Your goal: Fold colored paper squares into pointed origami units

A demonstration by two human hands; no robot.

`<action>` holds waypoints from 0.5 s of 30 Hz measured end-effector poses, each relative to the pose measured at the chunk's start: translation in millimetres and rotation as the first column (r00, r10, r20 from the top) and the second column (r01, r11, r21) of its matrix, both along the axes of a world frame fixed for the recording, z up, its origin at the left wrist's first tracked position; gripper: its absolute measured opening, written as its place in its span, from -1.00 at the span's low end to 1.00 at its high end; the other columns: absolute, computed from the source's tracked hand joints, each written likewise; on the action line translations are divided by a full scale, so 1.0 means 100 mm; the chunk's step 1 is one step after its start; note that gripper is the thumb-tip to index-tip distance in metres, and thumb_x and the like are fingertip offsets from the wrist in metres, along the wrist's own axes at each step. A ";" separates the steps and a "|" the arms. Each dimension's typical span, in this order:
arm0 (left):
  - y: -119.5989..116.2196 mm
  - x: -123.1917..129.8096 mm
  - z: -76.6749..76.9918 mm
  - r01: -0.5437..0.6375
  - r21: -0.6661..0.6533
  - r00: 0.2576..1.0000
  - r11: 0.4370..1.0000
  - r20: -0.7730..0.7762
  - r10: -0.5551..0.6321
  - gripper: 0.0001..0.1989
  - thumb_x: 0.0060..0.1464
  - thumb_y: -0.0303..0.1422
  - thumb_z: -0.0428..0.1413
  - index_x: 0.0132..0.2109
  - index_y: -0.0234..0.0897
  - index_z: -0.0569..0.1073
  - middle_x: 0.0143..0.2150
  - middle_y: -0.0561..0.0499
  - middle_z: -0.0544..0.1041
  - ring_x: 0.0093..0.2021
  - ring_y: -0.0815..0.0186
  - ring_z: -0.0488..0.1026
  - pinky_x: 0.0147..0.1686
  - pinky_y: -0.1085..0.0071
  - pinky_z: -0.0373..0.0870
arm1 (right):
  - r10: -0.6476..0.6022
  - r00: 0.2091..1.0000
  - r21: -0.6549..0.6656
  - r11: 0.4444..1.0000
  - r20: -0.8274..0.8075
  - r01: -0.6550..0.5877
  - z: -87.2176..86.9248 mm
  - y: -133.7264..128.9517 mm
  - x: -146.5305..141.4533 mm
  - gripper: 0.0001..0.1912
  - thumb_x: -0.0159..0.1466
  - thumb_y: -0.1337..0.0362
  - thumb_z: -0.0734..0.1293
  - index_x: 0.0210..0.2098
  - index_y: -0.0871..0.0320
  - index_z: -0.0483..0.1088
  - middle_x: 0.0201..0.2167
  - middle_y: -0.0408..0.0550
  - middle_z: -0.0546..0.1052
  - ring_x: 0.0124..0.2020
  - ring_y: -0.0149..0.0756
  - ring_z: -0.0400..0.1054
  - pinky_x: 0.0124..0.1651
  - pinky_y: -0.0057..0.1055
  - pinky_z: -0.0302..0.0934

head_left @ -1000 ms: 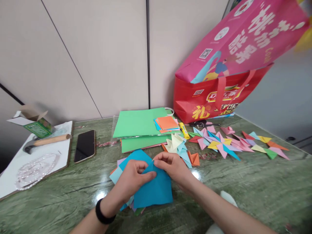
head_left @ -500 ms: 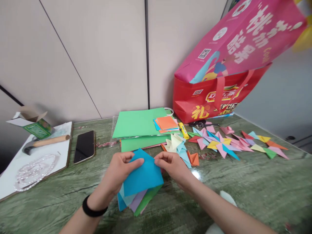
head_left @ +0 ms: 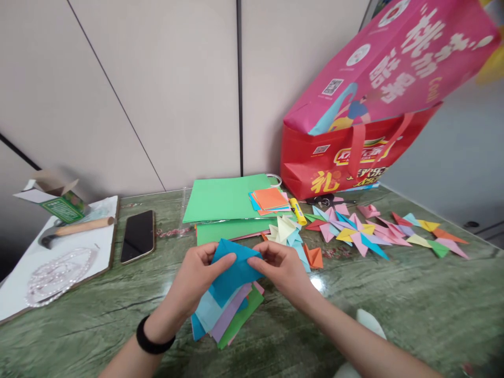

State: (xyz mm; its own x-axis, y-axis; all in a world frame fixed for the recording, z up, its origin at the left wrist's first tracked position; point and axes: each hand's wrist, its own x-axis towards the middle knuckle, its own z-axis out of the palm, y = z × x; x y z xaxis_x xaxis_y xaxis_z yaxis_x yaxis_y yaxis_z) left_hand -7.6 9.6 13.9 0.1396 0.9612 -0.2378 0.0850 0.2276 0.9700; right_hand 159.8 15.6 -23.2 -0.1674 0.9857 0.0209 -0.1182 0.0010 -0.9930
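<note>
A blue sheet of origami paper [head_left: 232,275] is held up between both hands, creased and bent along its upper edge. My left hand [head_left: 205,268] pinches its left side, thumb on the front and fingers behind. At the right corner my right hand [head_left: 277,265] grips the paper between thumb and fingers. Below the sheet, a fanned pile of coloured paper squares [head_left: 226,317] lies on the green table, in light blue, purple, green and pink. Folded paper pieces [head_left: 287,233], cream and light blue, sit just beyond my right hand.
Large green sheets [head_left: 224,202] lie at the back with small orange squares [head_left: 270,198] on top, beside a yellow glue stick [head_left: 297,211]. Folded paper stars [head_left: 356,231] spread rightward before a red bag [head_left: 303,163]. Leftward are a phone [head_left: 137,236], a hammer [head_left: 79,227] and a beaded string [head_left: 59,275].
The blue sheet's lower part has turned up and it now looks smaller, with more of the pile showing beneath. My right hand has shifted slightly, its thumb now over the paper's front.
</note>
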 end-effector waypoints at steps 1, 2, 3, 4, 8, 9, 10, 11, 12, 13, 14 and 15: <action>0.00 -0.01 0.00 0.011 0.074 0.998 0.997 -0.066 -0.006 -0.79 -0.10 -0.24 0.19 -0.37 -0.32 0.47 -0.41 -0.03 0.55 -0.43 0.25 0.45 -0.39 0.35 0.39 | -0.032 0.999 0.035 0.999 0.027 0.031 0.00 0.00 0.00 -0.85 0.00 0.22 0.39 -0.48 0.17 0.39 -0.57 -0.17 0.43 -0.52 -0.39 0.29 -0.48 -0.45 0.19; 0.01 -0.02 0.00 0.008 0.174 0.990 0.985 -0.143 0.017 -0.81 -0.10 -0.26 0.19 -0.37 -0.31 0.48 -0.39 -0.02 0.54 -0.39 0.25 0.44 -0.34 0.36 0.37 | -0.063 0.996 0.071 0.996 0.057 0.059 0.00 -0.01 0.01 -0.88 0.01 0.25 0.38 -0.48 0.16 0.40 -0.55 -0.16 0.45 -0.50 -0.37 0.30 -0.46 -0.44 0.20; 0.02 -0.03 0.01 0.002 0.289 0.972 0.957 -0.224 0.066 -0.84 -0.11 -0.29 0.19 -0.38 -0.29 0.48 -0.39 0.00 0.52 -0.36 0.26 0.42 -0.30 0.37 0.34 | -0.091 0.992 0.109 0.991 0.089 0.081 0.01 -0.01 0.01 -0.91 0.02 0.27 0.38 -0.47 0.15 0.41 -0.53 -0.14 0.47 -0.48 -0.35 0.32 -0.43 -0.42 0.21; 0.02 -0.05 0.02 0.000 0.400 0.946 0.917 -0.298 0.130 -0.87 -0.12 -0.31 0.20 -0.38 -0.27 0.49 -0.40 0.03 0.49 -0.35 0.27 0.40 -0.29 0.40 0.32 | -0.114 0.986 0.148 0.984 0.121 0.096 0.01 -0.01 0.01 -0.94 0.02 0.30 0.37 -0.47 0.14 0.43 -0.51 -0.13 0.48 -0.46 -0.33 0.33 -0.41 -0.41 0.22; 0.00 -0.07 0.06 0.049 0.540 0.854 0.840 -0.459 0.246 -0.91 -0.11 -0.33 0.18 -0.37 -0.21 0.53 -0.63 0.15 0.26 -0.55 0.37 0.26 -0.48 0.48 0.21 | -0.149 0.970 0.307 0.948 0.194 0.084 0.03 -0.03 0.03 -0.93 0.06 0.37 0.34 -0.44 0.12 0.47 -0.46 -0.09 0.49 -0.39 -0.28 0.36 -0.37 -0.39 0.24; -0.01 -0.06 0.06 0.058 0.513 0.855 0.857 -0.468 0.223 -0.90 -0.09 -0.32 0.17 -0.37 -0.22 0.54 -0.67 0.17 0.22 -0.60 0.39 0.23 -0.54 0.49 0.18 | -0.154 0.969 0.342 0.936 0.195 0.080 0.02 -0.03 0.03 -0.91 0.06 0.39 0.33 -0.43 0.11 0.47 -0.45 -0.08 0.49 -0.38 -0.28 0.36 -0.36 -0.39 0.24; -0.02 -0.04 0.07 0.064 0.473 0.866 0.878 -0.465 0.187 -0.88 -0.08 -0.31 0.17 -0.37 -0.23 0.55 -0.71 0.17 0.22 -0.64 0.40 0.22 -0.59 0.50 0.17 | -0.163 0.967 0.372 0.925 0.194 0.081 0.02 -0.02 0.03 -0.89 0.07 0.41 0.32 -0.42 0.11 0.47 -0.45 -0.08 0.49 -0.37 -0.28 0.36 -0.34 -0.38 0.24; -0.03 -0.03 0.07 0.068 0.428 0.881 0.901 -0.449 0.147 -0.86 -0.07 -0.30 0.16 -0.37 -0.25 0.55 -0.72 0.17 0.25 -0.67 0.40 0.22 -0.63 0.50 0.17 | -0.175 0.965 0.397 0.914 0.194 0.086 0.02 -0.02 0.04 -0.86 0.07 0.44 0.31 -0.41 0.11 0.47 -0.44 -0.08 0.49 -0.36 -0.28 0.36 -0.32 -0.38 0.24; -0.04 -0.02 0.06 0.067 0.380 0.899 0.923 -0.424 0.109 -0.84 -0.07 -0.29 0.15 -0.35 -0.26 0.56 -0.72 0.15 0.31 -0.69 0.40 0.23 -0.66 0.50 0.18 | -0.186 0.963 0.417 0.904 0.196 0.090 0.02 -0.02 0.04 -0.84 0.06 0.46 0.30 -0.41 0.11 0.46 -0.44 -0.08 0.49 -0.35 -0.28 0.36 -0.29 -0.37 0.24; -0.04 -0.01 0.06 0.061 0.337 0.917 0.940 -0.390 0.081 -0.83 -0.06 -0.29 0.15 -0.34 -0.28 0.56 -0.71 0.12 0.38 -0.71 0.40 0.25 -0.67 0.50 0.21 | -0.196 0.960 0.433 0.897 0.199 0.094 0.02 -0.02 0.04 -0.82 0.06 0.48 0.29 -0.40 0.11 0.46 -0.43 -0.09 0.49 -0.34 -0.28 0.36 -0.28 -0.37 0.25; -0.04 0.00 0.05 0.052 0.308 0.931 0.950 -0.359 0.066 -0.82 -0.06 -0.29 0.15 -0.33 -0.29 0.56 -0.67 0.09 0.45 -0.71 0.39 0.29 -0.67 0.49 0.25 | -0.205 0.957 0.444 0.891 0.204 0.096 0.02 -0.02 0.05 -0.81 0.06 0.49 0.28 -0.40 0.11 0.46 -0.43 -0.09 0.49 -0.33 -0.28 0.36 -0.26 -0.36 0.25; -0.04 0.00 0.04 0.040 0.298 0.940 0.954 -0.336 0.065 -0.82 -0.07 -0.30 0.15 -0.33 -0.29 0.57 -0.63 0.05 0.50 -0.69 0.37 0.33 -0.65 0.48 0.30 | -0.212 0.954 0.454 0.886 0.212 0.096 0.02 -0.02 0.05 -0.80 0.06 0.50 0.28 -0.39 0.10 0.45 -0.42 -0.09 0.48 -0.32 -0.27 0.36 -0.25 -0.36 0.25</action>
